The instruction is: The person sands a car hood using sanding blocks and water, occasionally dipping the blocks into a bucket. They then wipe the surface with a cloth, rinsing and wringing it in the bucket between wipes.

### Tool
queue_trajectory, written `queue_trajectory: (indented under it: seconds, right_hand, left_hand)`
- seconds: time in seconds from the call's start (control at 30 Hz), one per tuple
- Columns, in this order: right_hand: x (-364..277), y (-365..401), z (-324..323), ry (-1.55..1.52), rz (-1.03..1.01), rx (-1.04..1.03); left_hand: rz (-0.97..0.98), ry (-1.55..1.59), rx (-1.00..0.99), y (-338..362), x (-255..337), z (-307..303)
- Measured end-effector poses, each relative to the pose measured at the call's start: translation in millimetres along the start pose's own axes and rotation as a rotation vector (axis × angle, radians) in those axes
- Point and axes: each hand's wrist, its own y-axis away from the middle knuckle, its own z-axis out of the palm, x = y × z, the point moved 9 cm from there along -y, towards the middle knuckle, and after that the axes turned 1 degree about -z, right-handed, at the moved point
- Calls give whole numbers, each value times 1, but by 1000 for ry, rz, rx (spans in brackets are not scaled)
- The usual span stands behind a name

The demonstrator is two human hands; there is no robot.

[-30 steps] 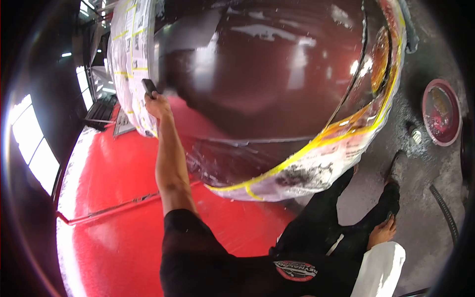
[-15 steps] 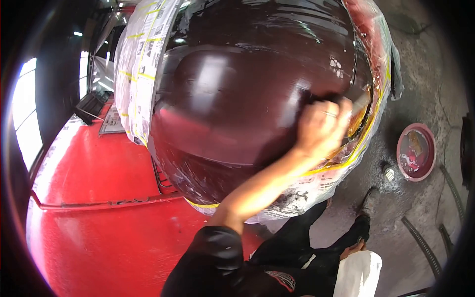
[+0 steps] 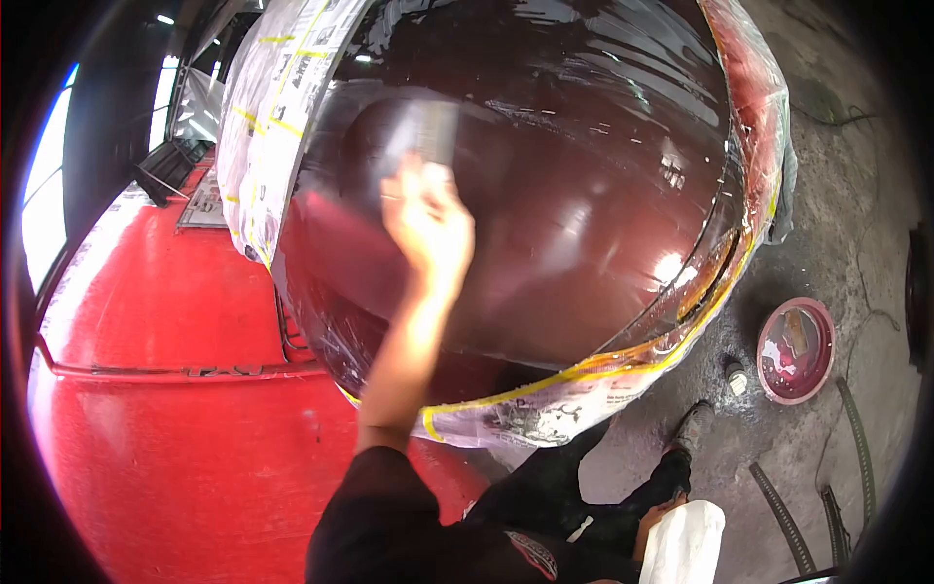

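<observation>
Head view, from left to right: bright windows sit at the far edge, then a glossy red body fills the lower left. Beside it, masking paper edged with yellow tape wraps a large dark maroon panel, which shines wet and streaked.

The left hand is stretched up against the upper left part of that panel. Its fingers are folded over a pale flat pad and press it to the surface. Motion blur hides what the pad is made of.

Lower right, the right hand hangs by the leg, touching a white bundle. Only a sliver of it shows, so I cannot tell whether it grips the bundle or just rests there.

On the grey floor past the shoe stand a small bottle and a red basin, with hoses near them.

Likely trouble:
- **Slipping pad:** the panel looks slick, so the pad could skid out from under the fingers, and bare knuckles would then drag across the finish.
- **Lifted masking:** a stroke that runs too far left could catch the paper and lift the tape.
- **Crowded floor:** the basin and hoses lie close to the feet, so a backward step could tip one or snag the other.
</observation>
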Motion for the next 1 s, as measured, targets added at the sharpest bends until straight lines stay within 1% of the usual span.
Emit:
queue_trajectory:
  seconds: [0.07,0.13,0.17,0.2,0.23,0.3,0.33,0.37,0.43,0.47,0.5,0.53,0.57,0.63,0.67,0.7,0.73,0.77,0.8,0.83,0.87,0.9,0.93,0.97,1.0]
  right_hand:
    - [-5,-6,-3,8,-5,2]
    - [-10,-10,-4,16,-5,7]
    - [-12,-13,-5,20,-3,10]
    - [-15,-16,-6,26,-2,14]
    - [-16,-19,-6,25,4,17]
    - [-21,-25,-6,29,7,19]
    - [-20,-29,-6,31,14,23]
    - [-26,-33,-7,23,5,27]
    - [-23,-36,-6,24,20,22]
    - [-27,-37,-7,19,18,24]
    - [-26,-36,-8,18,27,26]
    - [-25,-36,-10,17,30,24]
    - [-24,-35,-12,18,35,24]
    - [-24,-35,-14,16,37,28]
    - [-23,-34,-16,13,38,28]
    - [-21,-34,-18,12,40,30]
    - [-21,-32,-21,6,40,32]
    - [-19,-31,-23,1,48,30]
    - [-17,-30,-25,-1,55,32]
    - [-16,-28,-27,-7,61,35]
    - [-13,-26,-29,-12,68,40]
    - [-9,-24,-33,-13,71,44]
    - [-7,-22,-35,-14,71,45]
    - [-4,-18,-38,-20,77,46]
    - [-1,-15,-41,-18,84,46]
  left_hand:
    - [138,-206,145,-52,-80,11]
    - [11,-384,100,-101,-156,33]
    - [-38,-424,80,-123,-194,48]
    - [-91,-462,61,-139,-219,64]
    - [-90,-444,72,-150,-216,78]
    - [-139,-596,-52,-171,-221,106]
    - [-166,-600,-42,-182,-229,117]
    - [-234,-363,-117,-190,-238,121]
    - [-199,-499,-116,-206,-228,132]
    - [-185,-425,-132,-210,-216,139]
    - [-58,-356,-129,-210,-194,149]
    - [63,-287,-127,-206,-159,153]
    - [323,-240,-95,-197,-116,162]
    - [432,-137,-111,-156,-15,152]
    - [426,-98,-154,-133,23,149]
    - [523,-134,-150,-108,58,147]
    - [592,-79,-162,-83,97,141]
    - [653,-97,-175,-57,135,139]
    - [571,24,-277,-33,155,151]
    - [744,-11,-258,-1,200,143]
    - [829,-15,-278,28,228,151]
    - [915,40,-206,55,256,151]
    - [942,18,-279,76,276,162]
    - [954,81,-300,94,294,168]
    - [935,79,-424,122,304,189]
